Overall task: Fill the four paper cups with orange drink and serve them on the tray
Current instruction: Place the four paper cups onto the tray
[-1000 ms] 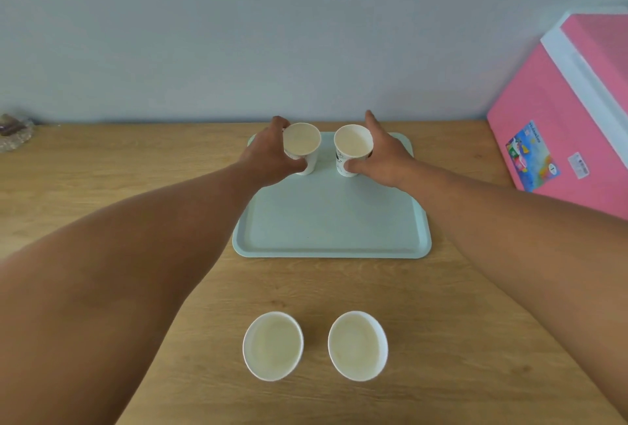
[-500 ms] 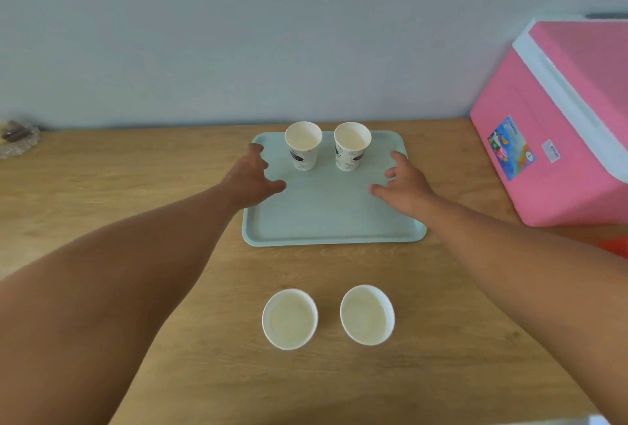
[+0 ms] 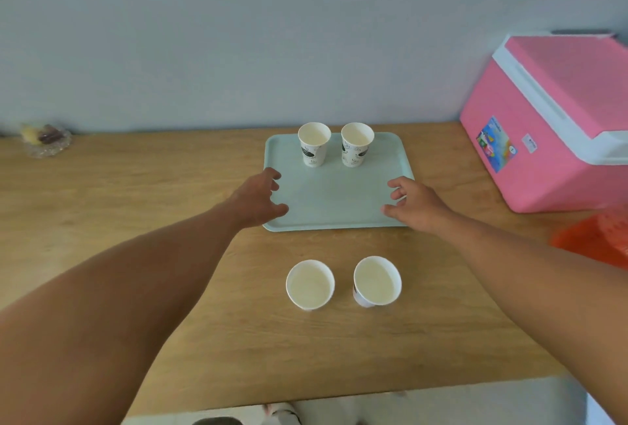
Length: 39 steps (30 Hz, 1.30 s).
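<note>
Neither hand grasps anything: the left hand hangs over the near-left corner of the tray with fingers loosely spread, and the right hand mirrors it over the near-right corner, fingers relaxed and slightly bent. Whether the fingertips touch the tray surface cannot be told from this angle.

The pale green tray lies flat on the wooden table, its long side facing the person. Two printed paper cups stand upright on its far part, side by side and just apart: the far-left cup and the far-right cup. Both lie beyond the hands, between them in line. Two more cups stand upright on the bare table nearer the person, off the tray: the near-left cup and the near-right cup, close together but not touching. The insides of all four look pale cream; a liquid level cannot be made out.

The middle and near part of the tray are bare. A strip of table separates the tray's near rim from the near cups. To the right stands a pink cooler box, apart from the tray; an orange perforated basket shows at the right edge. A glass dish sits far left by the wall. The table's near edge runs below the near cups.
</note>
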### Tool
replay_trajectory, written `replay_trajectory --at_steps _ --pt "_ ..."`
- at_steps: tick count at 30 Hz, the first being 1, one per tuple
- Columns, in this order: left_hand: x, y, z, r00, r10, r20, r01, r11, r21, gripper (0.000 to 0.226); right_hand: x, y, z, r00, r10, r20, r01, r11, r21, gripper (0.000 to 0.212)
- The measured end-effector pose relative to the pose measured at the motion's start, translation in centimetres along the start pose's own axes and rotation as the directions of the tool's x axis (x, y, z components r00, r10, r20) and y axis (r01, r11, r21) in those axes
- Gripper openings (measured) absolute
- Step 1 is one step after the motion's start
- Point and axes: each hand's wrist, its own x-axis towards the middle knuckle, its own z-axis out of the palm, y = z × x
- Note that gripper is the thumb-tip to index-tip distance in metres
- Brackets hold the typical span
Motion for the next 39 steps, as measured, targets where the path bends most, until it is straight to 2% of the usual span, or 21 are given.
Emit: replay_trajectory --at_steps 15,20,25,29,33,39 --pt "-11.7 0.1 4.3 0.997 -0.073 0.030 0.070 0.994 0.088 0.067 -7.0 3.7 1.0 0.977 -0.127 0.172 0.139 0.988 -0.060 0.051" --pt "-14.1 -0.2 5.4 0.992 -0.073 0.104 0.064 0.994 0.089 0.075 -9.7 4.9 2.4 0.962 -0.142 0.234 0.163 0.984 -0.072 0.060" --pt "-15.3 0.3 6.0 0.978 -0.001 0.208 -0.005 1.000 0.026 0.094 -11.8 5.6 3.2 0.945 -0.148 0.292 0.174 0.983 -0.062 0.077" --pt "-15.6 1.2 7.1 0.987 0.041 0.157 -0.033 0.998 -0.056 0.102 -13.0 4.8 3.9 0.942 -0.160 0.296 0.163 0.986 0.014 0.088" --pt "-15.8 1.9 8.1 0.995 0.045 0.088 -0.032 0.988 -0.151 0.095 -13.4 3.6 4.9 0.952 -0.193 0.239 0.166 0.978 0.127 0.080" --pt "-16.2 2.7 8.9 0.999 0.032 0.019 -0.027 0.980 -0.196 0.081 -14.0 2.8 6.0 0.963 -0.189 0.192 0.143 0.962 0.231 0.072"
